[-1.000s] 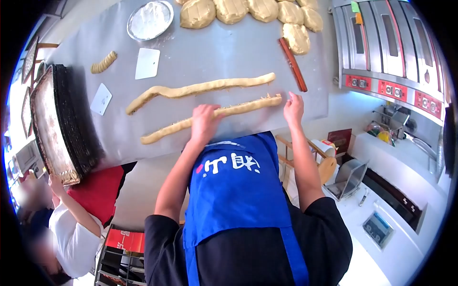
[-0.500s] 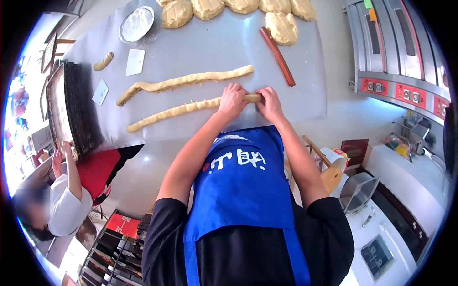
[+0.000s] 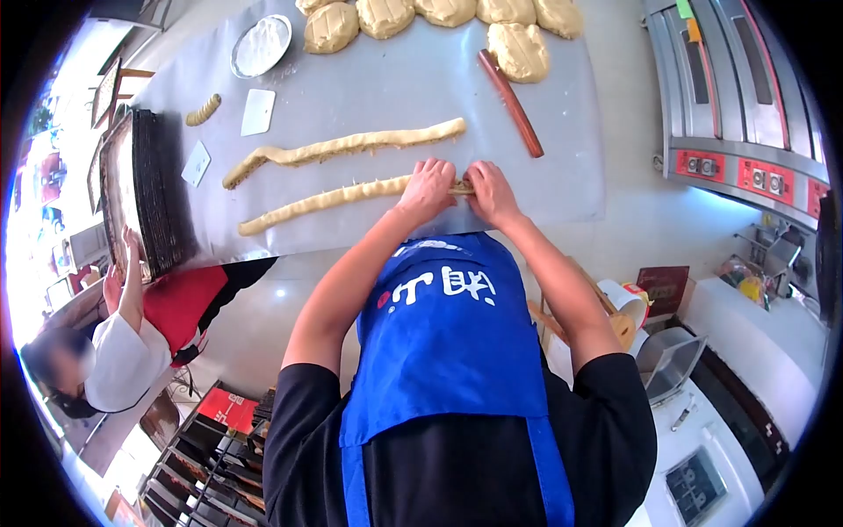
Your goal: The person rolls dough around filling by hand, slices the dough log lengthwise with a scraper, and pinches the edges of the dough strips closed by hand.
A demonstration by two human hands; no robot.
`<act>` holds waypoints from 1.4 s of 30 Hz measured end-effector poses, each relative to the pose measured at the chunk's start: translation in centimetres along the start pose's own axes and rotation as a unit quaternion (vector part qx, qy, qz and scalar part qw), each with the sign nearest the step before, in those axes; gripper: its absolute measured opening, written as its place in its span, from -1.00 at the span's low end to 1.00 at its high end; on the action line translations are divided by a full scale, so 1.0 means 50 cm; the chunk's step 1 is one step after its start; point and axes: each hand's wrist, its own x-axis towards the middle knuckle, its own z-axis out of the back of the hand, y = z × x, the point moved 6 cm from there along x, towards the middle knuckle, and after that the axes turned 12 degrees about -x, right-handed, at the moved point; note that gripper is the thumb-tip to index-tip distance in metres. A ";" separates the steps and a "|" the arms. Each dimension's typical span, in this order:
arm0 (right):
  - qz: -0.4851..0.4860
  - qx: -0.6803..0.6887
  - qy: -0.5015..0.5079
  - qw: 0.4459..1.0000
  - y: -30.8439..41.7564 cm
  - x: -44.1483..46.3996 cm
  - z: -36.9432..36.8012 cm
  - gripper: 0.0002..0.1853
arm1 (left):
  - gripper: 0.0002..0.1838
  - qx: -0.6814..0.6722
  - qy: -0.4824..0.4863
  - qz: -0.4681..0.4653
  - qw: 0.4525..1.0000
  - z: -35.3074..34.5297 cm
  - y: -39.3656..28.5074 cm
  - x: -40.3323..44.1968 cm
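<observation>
Nearest me on the metal table [image 3: 351,97] lies a long dough rope [image 3: 325,201]. Its right end is in my fingers. My left hand [image 3: 428,189] is closed round the rope near that end, and my right hand [image 3: 489,191] pinches the tip, close beside the left. Farther back, a second dough rope [image 3: 351,142] runs roughly parallel, bent at its left end. A reddish-brown rolling pin [image 3: 511,104] rests to the right, its far end by a dough lump [image 3: 518,53]. The fingertips partly hide the rope's end.
Several dough lumps [image 3: 385,16] line the back edge. A flour bowl [image 3: 261,46], two white scrapers [image 3: 257,111] and a small ridged dough piece [image 3: 203,110] are at the left. Stacked trays [image 3: 158,193] stand at the table's left end, near another person [image 3: 127,364]. Ovens [image 3: 729,97] stand right.
Both hands have come together at the near rope's right end; my left hand moved right, my right hand moved left. The view shifted, and the other person's arms moved along the trays.
</observation>
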 end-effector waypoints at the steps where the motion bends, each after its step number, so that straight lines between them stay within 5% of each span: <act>1: 0.004 -0.015 0.008 1.000 -0.002 -0.001 -0.003 -0.51 | -0.42 -0.044 0.002 0.022 0.999 0.012 0.001 0.002; 5: 0.010 -0.014 -0.041 0.999 -0.002 0.003 0.018 -0.49 | -0.39 -0.128 -0.009 0.032 0.991 0.006 0.039 0.013; 7: -0.043 0.101 -0.045 0.993 -0.014 -0.002 0.029 -0.49 | -0.41 -0.123 -0.003 0.036 0.992 0.001 0.044 0.007; 13: -0.011 0.067 -0.109 0.992 -0.010 -0.020 0.043 -0.73 | -0.55 -0.146 -0.027 0.031 0.988 -0.006 0.028 0.006; 23: -0.008 0.083 -0.113 0.990 -0.011 -0.016 0.031 -0.77 | -0.81 -0.151 -0.086 0.032 0.984 0.005 0.000 0.001; 26: -0.045 0.139 -0.102 0.984 -0.027 -0.009 0.025 -0.79 | -0.81 -0.135 -0.091 0.015 0.987 -0.024 0.028 0.004; 28: -0.211 0.280 -0.064 0.934 -0.065 -0.025 0.009 -0.72 | -0.82 -0.130 -0.091 0.019 0.987 -0.014 0.020 0.005; 29: -0.211 0.281 -0.062 0.934 -0.074 -0.024 0.006 -0.72 | -0.83 -0.130 -0.087 0.024 0.987 -0.015 0.012 0.002; 31: -0.014 0.109 -0.114 0.987 -0.056 -0.022 0.016 -0.60 | -0.84 -0.139 -0.118 0.024 0.983 0.001 -0.017 0.008; 34: -0.128 0.209 -0.139 0.960 -0.057 -0.035 0.008 -0.57 | -0.84 -0.140 -0.130 0.023 0.981 -0.001 -0.020 0.017; 37: -0.233 0.155 -0.141 0.950 -0.062 -0.070 0.007 -0.61 | -0.82 -0.129 -0.100 0.027 0.986 -0.027 0.002 0.018; 42: -0.208 0.133 -0.130 0.960 -0.036 -0.077 -0.015 -0.87 | -0.80 -0.139 -0.073 0.050 0.986 -0.024 -0.014 0.019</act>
